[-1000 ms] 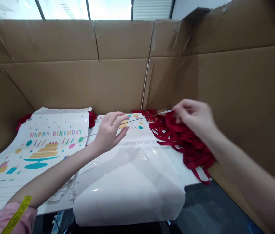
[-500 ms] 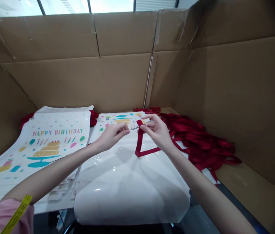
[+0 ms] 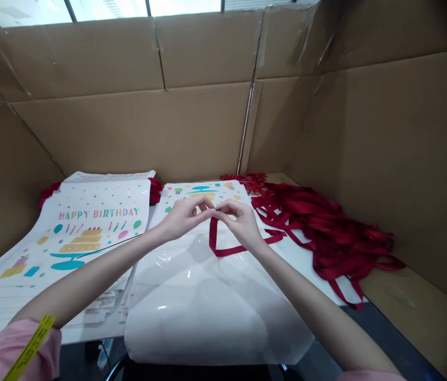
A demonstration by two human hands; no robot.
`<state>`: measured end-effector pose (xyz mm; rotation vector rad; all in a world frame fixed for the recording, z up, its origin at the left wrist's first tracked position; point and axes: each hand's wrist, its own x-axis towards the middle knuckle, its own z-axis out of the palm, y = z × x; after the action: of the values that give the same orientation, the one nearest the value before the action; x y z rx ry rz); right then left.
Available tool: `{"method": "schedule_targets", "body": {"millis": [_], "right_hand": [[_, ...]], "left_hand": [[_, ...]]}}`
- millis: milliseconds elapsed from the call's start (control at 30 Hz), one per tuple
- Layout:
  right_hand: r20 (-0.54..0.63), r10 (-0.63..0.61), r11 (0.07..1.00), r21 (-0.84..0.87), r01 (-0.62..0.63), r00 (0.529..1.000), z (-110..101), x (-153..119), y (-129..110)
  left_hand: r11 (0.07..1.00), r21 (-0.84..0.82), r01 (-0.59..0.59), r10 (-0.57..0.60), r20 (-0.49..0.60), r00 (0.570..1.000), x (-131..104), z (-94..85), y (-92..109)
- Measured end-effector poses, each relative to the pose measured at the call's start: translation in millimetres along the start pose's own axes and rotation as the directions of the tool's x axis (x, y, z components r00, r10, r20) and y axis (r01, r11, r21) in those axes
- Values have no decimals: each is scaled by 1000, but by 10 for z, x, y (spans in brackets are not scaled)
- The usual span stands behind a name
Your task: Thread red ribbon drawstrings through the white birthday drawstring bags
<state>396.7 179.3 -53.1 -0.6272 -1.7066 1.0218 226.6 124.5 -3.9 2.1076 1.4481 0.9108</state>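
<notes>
My left hand [image 3: 190,217] and my right hand [image 3: 240,221] meet fingertip to fingertip above a glossy white printed sheet [image 3: 191,296]. My right hand pinches the upper end of a red ribbon [image 3: 213,238], which hangs down, folds and runs off to the right behind that hand. The fingers of my left hand are closed in a pinch against the same spot; what lies between them is hidden. The white sheet's near side curves down over the table's front edge. Beyond my hands, a sheet with a cake print [image 3: 203,189] shows partly.
A stack of "Happy Birthday" sheets [image 3: 100,196] lies on the left, crossed by a thin dark line [image 3: 108,246]. A heap of red ribbons [image 3: 318,222] is on the right, with smaller red pieces [image 3: 247,182] behind. Cardboard walls [image 3: 203,132] enclose the back and sides.
My hands have come together, closing a gap that a thin pale strand spanned. My right hand has shifted left, and the ribbon's upper end, visible above its fingers before, is now hidden.
</notes>
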Motion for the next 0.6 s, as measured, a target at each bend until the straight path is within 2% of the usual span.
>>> {"method": "schedule_targets", "body": {"millis": [100,167,233,300,367,433,533,600], "right_hand": [[-35,105,984,146,-99,994,63,-8,11],[11,169,961,219,-168,985,70,-15,34],[41,188,952,238,-193,981,32,-32,63],[10,183,966,185,-182,983,-85,-77,105],[-20,180,983,24,-180,983,-308,-164,177],[-27,195,948,-251,-196,980,-622,-299,290],[-81,260,719,-649,-249,962,-1105,-554,522],[-99,332,605,-741,-292,938,-1318,-709,687]], "left_hand": [[1000,-7,-27,27,18,999,79,22,-28],[999,-19,-34,35,57,998,116,32,-43],[999,-11,-40,41,94,995,139,17,-42],[998,35,-53,50,85,995,153,-49,-29],[993,106,-54,54,0,999,161,-188,-20],[986,163,-18,42,-147,988,163,-389,-34],[987,153,53,2,-337,941,151,-694,-115],[990,113,87,-38,-374,927,127,-822,-194]]}}
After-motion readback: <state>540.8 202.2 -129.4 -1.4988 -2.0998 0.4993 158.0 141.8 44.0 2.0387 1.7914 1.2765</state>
